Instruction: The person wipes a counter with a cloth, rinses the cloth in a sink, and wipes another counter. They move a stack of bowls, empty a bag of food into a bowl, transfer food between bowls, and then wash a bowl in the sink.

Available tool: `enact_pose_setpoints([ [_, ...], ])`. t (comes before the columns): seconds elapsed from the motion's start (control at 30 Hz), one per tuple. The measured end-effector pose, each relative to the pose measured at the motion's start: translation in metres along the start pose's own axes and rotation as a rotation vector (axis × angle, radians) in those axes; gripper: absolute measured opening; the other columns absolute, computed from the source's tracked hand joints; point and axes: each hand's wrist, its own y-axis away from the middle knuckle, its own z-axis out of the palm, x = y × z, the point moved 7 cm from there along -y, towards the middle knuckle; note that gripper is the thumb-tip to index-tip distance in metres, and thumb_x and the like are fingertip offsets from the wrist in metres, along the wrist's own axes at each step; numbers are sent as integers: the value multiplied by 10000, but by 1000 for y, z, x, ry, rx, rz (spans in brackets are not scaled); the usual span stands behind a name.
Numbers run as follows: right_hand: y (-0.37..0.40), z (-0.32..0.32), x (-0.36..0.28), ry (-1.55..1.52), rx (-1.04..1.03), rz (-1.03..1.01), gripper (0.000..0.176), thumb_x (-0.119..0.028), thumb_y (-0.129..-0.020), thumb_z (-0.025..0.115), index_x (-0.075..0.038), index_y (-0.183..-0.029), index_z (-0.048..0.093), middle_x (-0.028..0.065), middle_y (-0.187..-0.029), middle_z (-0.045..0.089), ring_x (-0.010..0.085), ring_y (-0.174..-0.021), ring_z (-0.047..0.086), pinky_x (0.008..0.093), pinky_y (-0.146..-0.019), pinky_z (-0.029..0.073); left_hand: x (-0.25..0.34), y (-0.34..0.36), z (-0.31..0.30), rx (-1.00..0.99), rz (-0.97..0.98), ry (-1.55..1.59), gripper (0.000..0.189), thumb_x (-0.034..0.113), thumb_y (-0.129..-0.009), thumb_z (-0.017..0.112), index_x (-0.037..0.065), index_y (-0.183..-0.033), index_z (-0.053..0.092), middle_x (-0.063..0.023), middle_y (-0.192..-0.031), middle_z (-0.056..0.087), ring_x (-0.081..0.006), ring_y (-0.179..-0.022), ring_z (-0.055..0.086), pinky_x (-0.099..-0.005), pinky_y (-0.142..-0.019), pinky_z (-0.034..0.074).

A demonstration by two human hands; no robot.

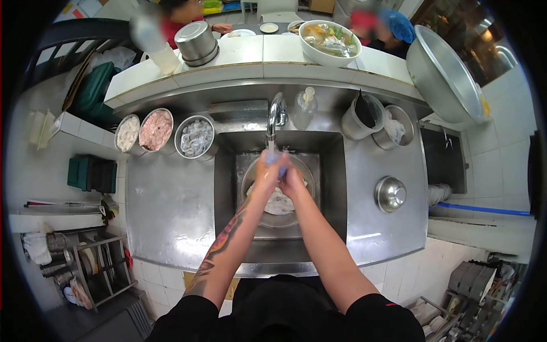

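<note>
Both my hands are together beneath the running faucet (276, 111), over the sink (337, 188). My left hand (266, 172) and my right hand (293, 181) close around a small blue-purple thing (276, 162); its kind is hidden by the fingers and blurred. Water falls from the spout onto it. Below my hands, a round metal basin (309, 171) sits in the sink with whitish, soft-looking pieces (279, 204) in it. My forearms cover part of the basin.
Left of the sink stand metal pots of pale paste (129, 132), pink minced meat (155, 130) and grey strips (195, 137). A pump bottle (305, 108), white bucket (360, 122) and metal bowl (390, 194) are around it. A soup bowl (329, 43) rests on the ledge; people sit beyond.
</note>
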Motion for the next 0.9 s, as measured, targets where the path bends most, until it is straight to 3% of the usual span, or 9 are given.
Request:
enact_pose_setpoints([
  [0.03, -12, 7, 10, -132, -221, 26, 516, -472, -974, 484, -19, -1209, 560, 162, -1128, 649, 332, -1132, 591, 529, -946, 480, -2, -4, 0, -9, 193, -304, 218, 135, -799, 749, 81, -921, 577, -55, -856, 630, -215, -792, 613, -366, -711, 475],
  [0.2, -16, 40, 3, -410, -479, 273, 449, -431, -937, 592, -28, -1134, 579, 187, -1075, 649, 353, -962, 647, 561, -881, 506, 34, 16, 1, -248, 780, -740, 223, 124, -778, 758, 67, -866, 562, -63, -875, 618, -184, -848, 602, -337, -742, 479],
  [0.3, -48, 45, 12, -373, -269, 88, 349, -210, -897, 692, -82, -1194, 562, 147, -972, 648, 293, -916, 656, 458, -759, 555, 25, 27, -12, -156, 598, -526, 207, 135, -836, 739, 72, -904, 554, -65, -936, 640, -198, -882, 615, -352, -786, 489],
  [0.37, -17, 54, 5, -384, -159, -54, 342, -178, -900, 686, -90, -1205, 557, 137, -963, 646, 268, -885, 651, 433, -741, 549, -10, 30, -37, 257, 221, 490, 210, 241, -927, 676, 81, -968, 547, -74, -999, 639, -213, -921, 612, -372, -844, 497],
  [0.53, 41, 29, -10, -365, 35, -412, 189, -239, -958, 628, -78, -1058, 643, 46, -730, 628, 173, -650, 587, 335, -587, 479, -81, 25, -39, 354, -273, 681, 451, 460, -983, 520, 45, -1152, 571, -121, -1127, 634, -242, -1069, 595, -375, -924, 484],
  [0.6, 57, 20, -13, -167, 1, -501, 199, -257, -958, 630, -62, -952, 667, 28, -649, 591, 151, -618, 566, 329, -562, 456, -137, -6, -28, -134, -331, 799, 463, 489, -975, 524, 39, -1060, 589, -104, -1064, 648, -232, -981, 627, -411, -876, 514],
  [0.63, 68, 18, -15, 48, -34, -566, 262, -276, -957, 632, -46, -846, 691, 10, -568, 555, 129, -585, 546, 323, -536, 433, -81, 33, 2, -201, -425, 719, 483, 498, -969, 527, 52, -1139, 598, -91, -1110, 656, -239, -1035, 631, -428, -899, 518],
  [0.73, 117, 13, -18, 439, 140, -899, 312, -258, -903, 683, -29, -692, 670, 17, -503, 512, 102, -544, 512, 345, -502, 397, -118, 30, -11, -378, -686, 519, 411, 425, -981, 541, 89, -1209, 600, -108, -1215, 637, -234, -1065, 628, -425, -910, 521],
  [0.9, 203, 49, -1, 778, 15, -1483, 285, -253, -774, 736, -78, -572, 637, 73, -514, 562, 214, -458, 528, 391, -476, 385, -49, 67, 15, -993, -708, 30, 443, 390, -948, 613, 99, -1281, 579, 27, -874, 584, -109, -805, 587, -307, -708, 510],
])
